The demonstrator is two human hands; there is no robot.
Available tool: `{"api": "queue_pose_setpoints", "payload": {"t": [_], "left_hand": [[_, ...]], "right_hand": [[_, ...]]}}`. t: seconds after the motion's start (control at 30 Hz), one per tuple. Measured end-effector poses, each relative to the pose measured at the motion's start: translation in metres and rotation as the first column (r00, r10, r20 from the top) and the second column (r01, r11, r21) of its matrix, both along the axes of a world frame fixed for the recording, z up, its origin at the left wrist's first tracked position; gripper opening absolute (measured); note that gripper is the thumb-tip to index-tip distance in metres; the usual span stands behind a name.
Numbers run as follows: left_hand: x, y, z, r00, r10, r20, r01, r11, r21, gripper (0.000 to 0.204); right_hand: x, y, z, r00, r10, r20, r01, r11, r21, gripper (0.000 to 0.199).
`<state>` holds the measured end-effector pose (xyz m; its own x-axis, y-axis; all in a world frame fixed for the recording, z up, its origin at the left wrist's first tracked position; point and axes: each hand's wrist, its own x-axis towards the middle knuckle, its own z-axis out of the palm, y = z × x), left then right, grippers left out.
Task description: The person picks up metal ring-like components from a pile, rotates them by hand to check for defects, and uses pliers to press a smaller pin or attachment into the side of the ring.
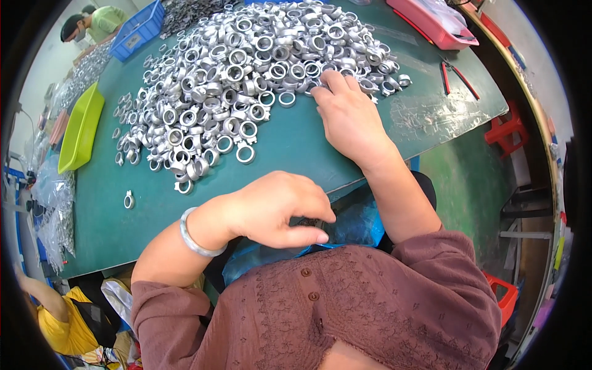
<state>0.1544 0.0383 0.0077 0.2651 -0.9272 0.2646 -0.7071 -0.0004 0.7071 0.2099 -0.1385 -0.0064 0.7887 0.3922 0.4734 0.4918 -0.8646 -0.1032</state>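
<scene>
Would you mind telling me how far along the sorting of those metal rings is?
Done: hard to judge; the left hand hovers over a blue bag at the table edge, contents unclear. In hand: the right hand is fingering rings at the heap's near edge. Left: nearly everything, since a large pile of silver rings covers the green table.

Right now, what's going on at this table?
A person sits at a green table heaped with silver metal rings. Their right hand rests flat on the near edge of the pile, fingers among the rings. Their left hand is curled over the table's edge, above a blue plastic bag in their lap; whether it holds anything is hidden. One ring lies apart near the left. A yellow-green tray, a blue crate and a pink tray stand around the pile.
</scene>
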Motion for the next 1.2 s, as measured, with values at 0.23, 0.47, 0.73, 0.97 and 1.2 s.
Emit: {"api": "queue_pose_setpoints", "payload": {"t": [0.23, 0.47, 0.73, 0.97, 1.2], "left_hand": [[0.011, 0.005, -0.004, 0.860, 0.495, -0.123, -0.505, 0.861, -0.063, 0.006], [0.013, 0.005, -0.006, 0.825, 0.552, -0.122, -0.561, 0.826, -0.061, 0.008], [0.018, 0.008, -0.005, 0.795, 0.579, -0.181, -0.594, 0.804, -0.037, 0.011], [0.022, 0.004, -0.006, 0.519, 0.523, -0.676, -0.779, 0.616, -0.121, 0.035], [0.024, 0.008, -0.009, 0.587, 0.452, -0.671, -0.722, 0.667, -0.182, 0.028]], "right_hand": [[0.007, -0.005, -0.005, 1.000, 0.006, 0.013, -0.008, 0.988, 0.156, 0.023], [0.004, -0.004, -0.005, 0.997, -0.066, 0.029, 0.061, 0.989, 0.137, 0.030], [0.010, -0.010, -0.007, 0.995, 0.091, 0.033, -0.096, 0.937, 0.335, 0.018], [-0.004, -0.004, 0.008, 0.690, 0.717, -0.097, -0.021, 0.154, 0.988, 0.021], [-0.011, 0.006, 0.004, 0.698, 0.715, 0.026, -0.338, 0.298, 0.893, 0.028]]}}
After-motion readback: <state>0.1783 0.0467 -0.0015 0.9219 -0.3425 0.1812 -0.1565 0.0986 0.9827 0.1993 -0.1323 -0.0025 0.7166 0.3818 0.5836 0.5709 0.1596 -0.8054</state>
